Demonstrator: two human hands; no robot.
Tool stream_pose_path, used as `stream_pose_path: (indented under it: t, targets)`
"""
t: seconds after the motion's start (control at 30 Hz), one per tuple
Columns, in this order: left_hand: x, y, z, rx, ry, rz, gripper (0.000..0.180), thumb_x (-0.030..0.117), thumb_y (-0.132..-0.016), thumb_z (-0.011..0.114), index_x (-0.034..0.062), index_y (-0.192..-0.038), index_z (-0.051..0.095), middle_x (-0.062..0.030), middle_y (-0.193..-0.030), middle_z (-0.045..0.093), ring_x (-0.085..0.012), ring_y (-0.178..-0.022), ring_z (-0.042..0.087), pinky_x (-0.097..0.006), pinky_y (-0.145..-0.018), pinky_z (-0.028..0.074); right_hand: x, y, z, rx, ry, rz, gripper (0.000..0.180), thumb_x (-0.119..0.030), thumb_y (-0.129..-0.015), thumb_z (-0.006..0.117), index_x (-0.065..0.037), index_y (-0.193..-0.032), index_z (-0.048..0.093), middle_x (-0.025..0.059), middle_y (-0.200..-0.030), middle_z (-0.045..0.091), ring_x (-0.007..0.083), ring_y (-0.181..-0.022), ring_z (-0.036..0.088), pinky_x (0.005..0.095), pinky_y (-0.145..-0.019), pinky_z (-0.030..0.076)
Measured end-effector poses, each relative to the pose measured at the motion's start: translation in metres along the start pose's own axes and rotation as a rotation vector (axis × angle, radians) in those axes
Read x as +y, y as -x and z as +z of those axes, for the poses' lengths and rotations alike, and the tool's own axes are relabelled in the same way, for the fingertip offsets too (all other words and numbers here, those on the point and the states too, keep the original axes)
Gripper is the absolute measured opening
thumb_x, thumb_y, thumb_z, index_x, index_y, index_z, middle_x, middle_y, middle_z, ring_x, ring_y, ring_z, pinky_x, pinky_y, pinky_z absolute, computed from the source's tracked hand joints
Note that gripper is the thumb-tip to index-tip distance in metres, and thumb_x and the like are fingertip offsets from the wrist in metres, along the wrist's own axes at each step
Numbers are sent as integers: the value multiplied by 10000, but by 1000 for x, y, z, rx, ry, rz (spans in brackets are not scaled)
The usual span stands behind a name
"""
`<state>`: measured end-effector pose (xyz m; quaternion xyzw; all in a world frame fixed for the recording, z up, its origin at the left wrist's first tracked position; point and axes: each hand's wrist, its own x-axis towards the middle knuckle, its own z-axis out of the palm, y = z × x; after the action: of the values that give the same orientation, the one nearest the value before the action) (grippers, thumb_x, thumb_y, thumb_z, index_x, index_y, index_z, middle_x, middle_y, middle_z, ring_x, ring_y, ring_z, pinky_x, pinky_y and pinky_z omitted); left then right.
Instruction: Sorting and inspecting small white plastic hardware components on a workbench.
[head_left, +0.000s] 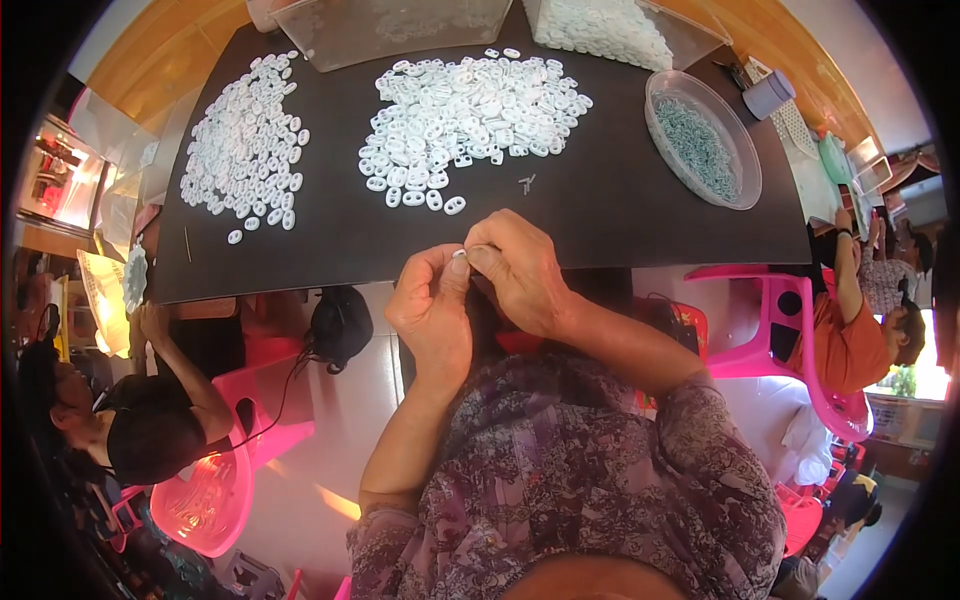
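Note:
My left hand (436, 312) and my right hand (522, 272) meet just over the near edge of the dark table (330, 235). Both are closed, thumbs and fingertips pinching a small white plastic piece (459, 253) between them, most of it covered by the fingers. It looks like the white oval two-hole pieces heaped in the middle pile (470, 115) beyond my hands. A second, similar pile (245, 145) spreads over the table's left side. A few small grey pins (527, 184) lie loose past my right hand.
At the right stands a clear round dish (750, 165) holding many small greenish-grey pins. Clear plastic bins (390, 38) line the back, one with white pieces (600, 32). A lidded grey container (768, 95) sits at the far right. People work on both sides near pink chairs (770, 330).

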<state>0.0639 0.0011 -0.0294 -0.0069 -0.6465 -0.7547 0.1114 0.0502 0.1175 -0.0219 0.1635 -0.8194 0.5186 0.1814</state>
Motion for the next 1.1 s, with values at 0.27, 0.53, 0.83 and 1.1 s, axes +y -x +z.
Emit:
stream_pose_path:
  t: [0.27, 0.53, 0.83, 1.1]
  targets:
    - [4, -8, -9, -5, 186, -151, 85, 48, -847, 629, -31, -878, 620, -43, -737, 613, -68, -580, 497, -188, -500, 391, -1, -9, -4, -3, 67, -32, 31, -61, -804, 579, -40, -801, 557, 90, -721, 531, 284, -697, 523, 376, -613, 425]
    - [6, -14, -15, 27, 235, -206, 118, 23, -847, 610, -48, -941, 613, -90, -747, 623, -98, -570, 518, -214, -499, 414, 30, -39, -4, -12, 462, -268, 102, -37, -724, 638, -56, -824, 627, 76, -735, 544, 266, -715, 514, 367, -610, 423]
    - [6, -16, -17, 10, 256, -191, 170, 13, -844, 603, -48, -1003, 611, -96, -747, 620, -110, -561, 513, -218, -502, 407, 30, -40, -9, -67, 463, -218, 122, -31, -702, 665, -55, -801, 596, 67, -727, 548, 253, -713, 533, 356, -607, 432]
    - [13, -15, -11, 4, 277, -209, 155, 9, -843, 602, -44, -988, 613, -96, -749, 626, -108, -570, 523, -216, -500, 411, 15, -33, -22, -114, -449, 368, 179, -77, -800, 662, 14, -951, 632, 31, -847, 651, 78, -691, 565, 230, -600, 443]
